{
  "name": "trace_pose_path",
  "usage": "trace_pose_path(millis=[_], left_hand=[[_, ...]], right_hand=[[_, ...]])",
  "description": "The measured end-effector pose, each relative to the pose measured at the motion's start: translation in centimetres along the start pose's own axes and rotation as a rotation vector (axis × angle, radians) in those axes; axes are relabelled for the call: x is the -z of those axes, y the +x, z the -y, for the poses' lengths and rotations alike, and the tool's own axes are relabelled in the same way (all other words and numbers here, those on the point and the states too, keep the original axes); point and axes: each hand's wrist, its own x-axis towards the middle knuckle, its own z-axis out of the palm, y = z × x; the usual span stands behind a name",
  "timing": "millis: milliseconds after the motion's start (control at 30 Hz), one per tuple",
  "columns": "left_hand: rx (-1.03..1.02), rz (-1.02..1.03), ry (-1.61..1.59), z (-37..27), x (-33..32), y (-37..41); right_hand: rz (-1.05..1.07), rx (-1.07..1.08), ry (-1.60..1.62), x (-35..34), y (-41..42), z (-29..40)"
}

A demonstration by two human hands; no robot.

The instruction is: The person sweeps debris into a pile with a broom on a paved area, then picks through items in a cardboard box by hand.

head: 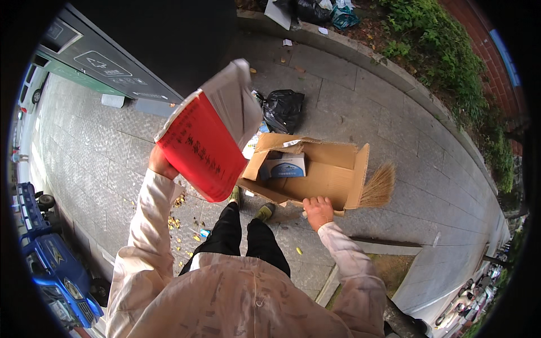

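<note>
My left hand grips the lower left edge of a thick book with a red cover, which bears dark writing; its pale pages fan upward. At the near edge of an open cardboard box, my right hand has its fingers closed over the rim. Inside the box, towards its left side, lies a small blue and white carton. A straw broom head sticks out beside the box's right end; its handle is mostly hidden. Just beyond the box a tied black plastic bag rests on the paving.
A dark recycling bin housing stands at the upper left. A stone kerb borders a planted bed, with more bags at the top. Fallen leaves dot the paving. A blue truck is at the lower left, parked scooters at the lower right.
</note>
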Motion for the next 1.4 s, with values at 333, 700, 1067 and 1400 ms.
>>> trace_pose_path(millis=[333, 700, 1067, 1400], left_hand=[[-0.631, 0.645, 1.406, 10.4, -12.1, 1.1], [-0.124, -0.175, 1.235, 30.5, -15.0, 5.6], [-0.088, 0.154, 1.956, 27.4, 1.0, 6.5], [0.644, 0.799, 1.371, 21.0, -1.9, 4.1]], right_hand=[[-0.057, 0.067, 0.030, 1.6, 2.1, 1.5], [-0.125, 0.153, 0.150, 4.5, 0.6, 4.3], [-0.118, 0.256, 0.147, 6.9, -0.5, 4.2], [-0.098, 0.232, 0.190, 6.8, -0.9, 4.1]])
